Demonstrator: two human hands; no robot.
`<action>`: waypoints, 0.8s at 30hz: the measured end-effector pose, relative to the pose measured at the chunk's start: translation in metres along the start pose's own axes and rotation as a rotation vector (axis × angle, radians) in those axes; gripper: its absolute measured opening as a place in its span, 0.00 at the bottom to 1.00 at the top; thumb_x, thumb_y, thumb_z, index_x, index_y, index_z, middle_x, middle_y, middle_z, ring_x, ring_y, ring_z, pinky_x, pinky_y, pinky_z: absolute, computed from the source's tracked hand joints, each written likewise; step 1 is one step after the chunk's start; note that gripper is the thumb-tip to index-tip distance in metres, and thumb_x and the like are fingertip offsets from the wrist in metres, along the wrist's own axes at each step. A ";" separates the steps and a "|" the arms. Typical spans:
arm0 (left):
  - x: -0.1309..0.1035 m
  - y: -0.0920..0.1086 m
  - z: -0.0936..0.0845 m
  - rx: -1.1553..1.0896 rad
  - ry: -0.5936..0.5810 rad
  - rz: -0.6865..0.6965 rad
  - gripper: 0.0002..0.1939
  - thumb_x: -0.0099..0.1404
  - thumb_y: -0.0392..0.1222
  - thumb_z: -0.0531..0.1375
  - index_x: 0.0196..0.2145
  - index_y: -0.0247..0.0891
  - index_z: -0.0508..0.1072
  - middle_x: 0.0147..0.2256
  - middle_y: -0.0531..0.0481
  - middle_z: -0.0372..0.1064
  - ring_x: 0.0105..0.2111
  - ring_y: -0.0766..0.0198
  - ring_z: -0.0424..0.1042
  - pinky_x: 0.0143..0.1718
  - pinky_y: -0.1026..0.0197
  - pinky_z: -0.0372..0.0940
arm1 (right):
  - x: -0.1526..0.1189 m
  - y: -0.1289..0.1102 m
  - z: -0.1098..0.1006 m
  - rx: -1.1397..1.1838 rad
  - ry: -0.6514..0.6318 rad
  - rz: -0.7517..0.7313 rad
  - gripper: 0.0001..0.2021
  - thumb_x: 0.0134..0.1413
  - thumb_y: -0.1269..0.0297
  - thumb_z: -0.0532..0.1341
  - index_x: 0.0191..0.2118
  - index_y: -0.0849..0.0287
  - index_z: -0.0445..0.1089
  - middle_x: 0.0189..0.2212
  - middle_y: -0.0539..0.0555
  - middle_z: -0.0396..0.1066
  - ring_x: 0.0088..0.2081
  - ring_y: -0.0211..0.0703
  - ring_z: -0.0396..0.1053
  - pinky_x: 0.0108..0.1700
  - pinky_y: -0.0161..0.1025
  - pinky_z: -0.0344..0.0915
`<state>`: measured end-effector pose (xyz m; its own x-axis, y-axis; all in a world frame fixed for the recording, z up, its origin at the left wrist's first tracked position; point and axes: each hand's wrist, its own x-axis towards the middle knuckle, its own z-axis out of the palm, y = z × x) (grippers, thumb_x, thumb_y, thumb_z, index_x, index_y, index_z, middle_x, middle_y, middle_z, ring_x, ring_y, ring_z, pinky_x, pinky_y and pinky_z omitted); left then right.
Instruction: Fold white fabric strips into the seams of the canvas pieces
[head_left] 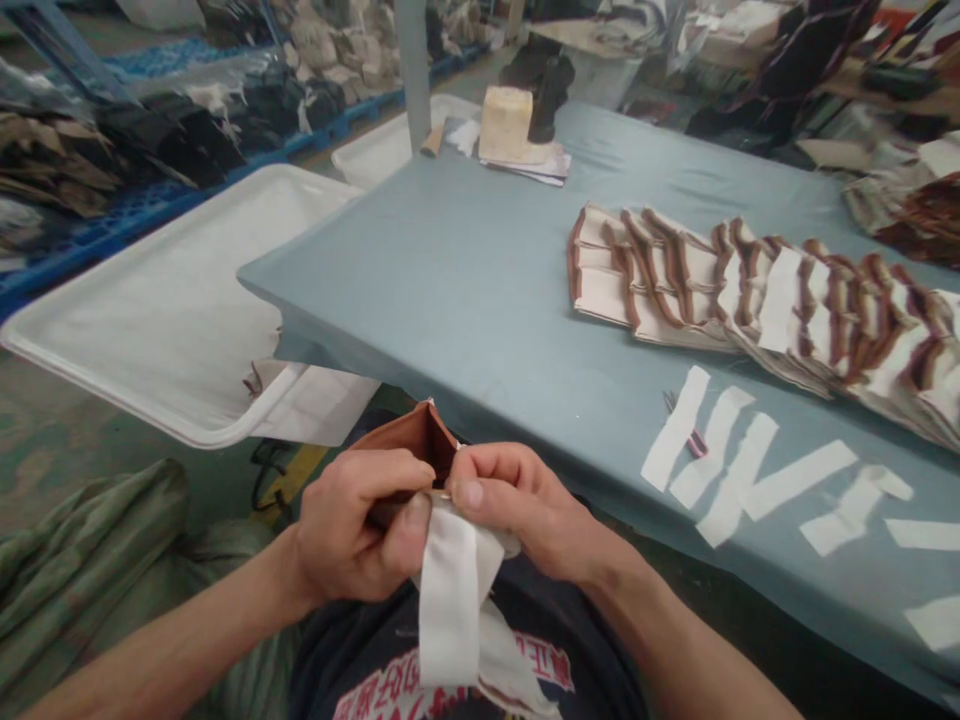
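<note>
My left hand (pixel 367 520) and my right hand (pixel 514 500) meet in front of my body, fingers pinched on the edge of a brown and cream fabric piece (pixel 401 432). Its brown side stands up in a fold beyond my fingers, and a cream part hangs below. A white fabric strip (pixel 450 610) dangles down from between my thumbs, over my dark shirt. Just where the strip meets the edge of the piece is partly covered by my fingers.
On the blue-grey table (pixel 420 290) lie a row of overlapping cream and brown fabric pieces (pixel 675 270), loose white strips (pixel 727 430) and small thread snips (pixel 696 442). A yellowish block (pixel 506 120) stands at the back. White bins (pixel 187 290) are at the left.
</note>
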<state>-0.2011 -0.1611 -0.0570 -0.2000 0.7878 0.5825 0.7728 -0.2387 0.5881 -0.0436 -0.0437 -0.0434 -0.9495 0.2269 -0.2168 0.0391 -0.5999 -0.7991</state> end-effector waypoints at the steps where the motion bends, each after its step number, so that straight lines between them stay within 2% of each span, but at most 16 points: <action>1: -0.001 0.000 0.000 0.003 0.028 0.018 0.08 0.62 0.34 0.58 0.39 0.43 0.71 0.28 0.52 0.79 0.27 0.63 0.78 0.30 0.62 0.72 | -0.002 -0.003 -0.001 -0.056 0.014 -0.014 0.25 0.54 0.43 0.71 0.26 0.59 0.65 0.18 0.41 0.55 0.20 0.28 0.46 0.21 0.30 0.45; 3: 0.000 0.001 -0.003 -0.007 0.046 0.106 0.11 0.61 0.35 0.59 0.43 0.41 0.72 0.31 0.51 0.79 0.26 0.63 0.77 0.29 0.62 0.71 | -0.006 -0.009 -0.001 -0.176 0.052 -0.046 0.22 0.55 0.47 0.71 0.26 0.59 0.66 0.19 0.42 0.56 0.21 0.29 0.47 0.21 0.30 0.45; 5: 0.007 0.003 -0.009 -0.099 -0.033 0.083 0.09 0.65 0.36 0.57 0.44 0.40 0.72 0.31 0.52 0.77 0.25 0.66 0.74 0.27 0.64 0.67 | -0.009 -0.014 -0.001 -0.309 0.085 -0.087 0.18 0.56 0.53 0.69 0.26 0.58 0.66 0.19 0.42 0.55 0.20 0.30 0.47 0.21 0.30 0.45; 6: 0.011 0.003 -0.012 -0.173 -0.120 0.038 0.08 0.69 0.36 0.54 0.42 0.40 0.72 0.30 0.54 0.75 0.25 0.67 0.72 0.26 0.65 0.65 | -0.010 -0.016 -0.001 -0.389 0.099 -0.120 0.15 0.56 0.57 0.67 0.25 0.58 0.66 0.18 0.42 0.55 0.20 0.30 0.46 0.20 0.30 0.45; 8: 0.021 0.003 -0.019 -0.310 -0.338 -0.063 0.12 0.75 0.36 0.49 0.36 0.40 0.71 0.27 0.56 0.70 0.24 0.69 0.68 0.26 0.66 0.62 | -0.010 -0.019 -0.001 -0.578 0.119 -0.223 0.11 0.57 0.63 0.63 0.25 0.58 0.66 0.18 0.42 0.55 0.19 0.30 0.47 0.20 0.30 0.46; 10: 0.029 0.001 -0.025 -0.380 -0.526 -0.138 0.17 0.77 0.37 0.47 0.29 0.39 0.65 0.25 0.58 0.63 0.23 0.70 0.64 0.26 0.66 0.59 | -0.011 -0.021 -0.002 -0.795 0.125 -0.399 0.09 0.57 0.68 0.61 0.26 0.58 0.67 0.18 0.42 0.56 0.19 0.29 0.48 0.21 0.30 0.48; 13: 0.036 0.000 -0.029 -0.412 -0.679 -0.137 0.19 0.79 0.38 0.47 0.27 0.40 0.59 0.24 0.59 0.58 0.22 0.70 0.60 0.25 0.66 0.57 | -0.014 -0.025 -0.002 -1.080 0.099 -0.670 0.08 0.58 0.74 0.59 0.28 0.58 0.68 0.19 0.43 0.60 0.20 0.31 0.53 0.25 0.31 0.53; 15: 0.036 -0.001 -0.030 -0.312 -0.680 -0.028 0.18 0.79 0.38 0.48 0.28 0.40 0.62 0.24 0.59 0.60 0.22 0.69 0.62 0.25 0.65 0.57 | -0.016 -0.026 -0.001 -1.178 0.078 -0.735 0.08 0.60 0.74 0.59 0.30 0.58 0.68 0.19 0.43 0.62 0.21 0.31 0.56 0.26 0.32 0.54; 18: 0.029 -0.006 -0.029 -0.037 -0.554 0.231 0.18 0.80 0.38 0.48 0.30 0.40 0.65 0.24 0.57 0.63 0.23 0.66 0.62 0.26 0.62 0.55 | -0.016 -0.021 -0.001 -1.165 0.079 -0.700 0.09 0.63 0.73 0.59 0.30 0.58 0.68 0.20 0.43 0.64 0.22 0.31 0.57 0.27 0.32 0.55; 20: 0.023 -0.012 -0.028 0.066 -0.478 0.347 0.20 0.81 0.38 0.47 0.29 0.40 0.65 0.23 0.56 0.63 0.22 0.65 0.60 0.26 0.60 0.54 | -0.015 -0.017 -0.003 -1.119 0.082 -0.663 0.09 0.64 0.72 0.58 0.30 0.58 0.69 0.21 0.44 0.65 0.22 0.32 0.58 0.27 0.32 0.55; 22: 0.020 -0.019 -0.029 0.088 -0.454 0.374 0.23 0.82 0.42 0.46 0.27 0.41 0.62 0.21 0.56 0.61 0.22 0.65 0.59 0.25 0.59 0.53 | -0.014 -0.014 -0.005 -1.079 0.074 -0.622 0.10 0.64 0.71 0.58 0.31 0.59 0.69 0.22 0.45 0.66 0.23 0.32 0.59 0.27 0.31 0.56; 24: 0.022 -0.023 -0.031 0.030 -0.485 0.314 0.26 0.83 0.48 0.45 0.26 0.42 0.61 0.21 0.57 0.60 0.21 0.66 0.59 0.25 0.59 0.52 | -0.015 -0.013 -0.007 -1.066 0.059 -0.593 0.09 0.65 0.70 0.57 0.32 0.59 0.70 0.23 0.45 0.67 0.23 0.32 0.59 0.27 0.31 0.56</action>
<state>-0.2420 -0.1562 -0.0400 0.3350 0.8539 0.3983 0.7688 -0.4921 0.4083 -0.0278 -0.0337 -0.0336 -0.8925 0.3024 0.3347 -0.1334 0.5317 -0.8363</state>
